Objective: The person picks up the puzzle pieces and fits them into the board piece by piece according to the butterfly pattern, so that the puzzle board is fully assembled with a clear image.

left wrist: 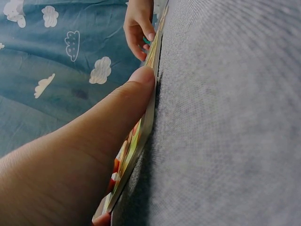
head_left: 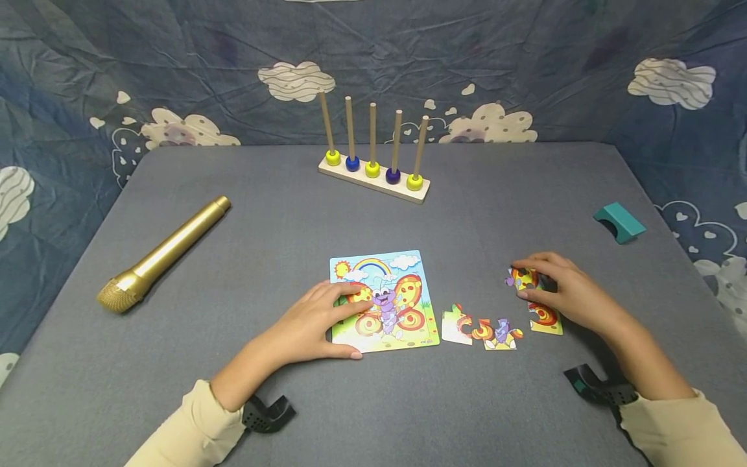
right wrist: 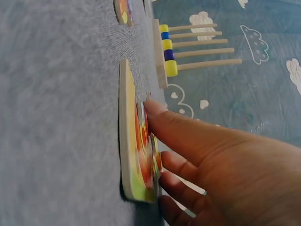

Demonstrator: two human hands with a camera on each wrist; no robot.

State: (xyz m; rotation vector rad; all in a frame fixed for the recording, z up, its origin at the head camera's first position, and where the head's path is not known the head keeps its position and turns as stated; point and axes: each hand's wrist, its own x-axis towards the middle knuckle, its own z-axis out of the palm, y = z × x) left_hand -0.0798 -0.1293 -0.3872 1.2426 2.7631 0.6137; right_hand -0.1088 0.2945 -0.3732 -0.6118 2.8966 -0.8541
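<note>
A square butterfly picture puzzle (head_left: 408, 324) lies flat on the table. My left hand (head_left: 309, 321) rests on its left side, with the fingers spread over the picture and the thumb (left wrist: 141, 77) along the near edge. To the right, my right hand (head_left: 569, 292) pinches a red and yellow puzzle piece (head_left: 524, 278) between thumb and fingers. Just below that hand lies another loose piece (head_left: 546, 319) with a red and yellow swirl. Between the puzzle and the right hand are a pale corner piece (head_left: 454, 327) and a piece with purple legs (head_left: 503, 336).
At the back stands a wooden peg rack (head_left: 373, 181) with yellow and blue beads on several upright rods. A gold microphone (head_left: 169, 250) lies on the left. A teal arch block (head_left: 621, 222) sits near the right edge of the grey table (head_left: 280, 220).
</note>
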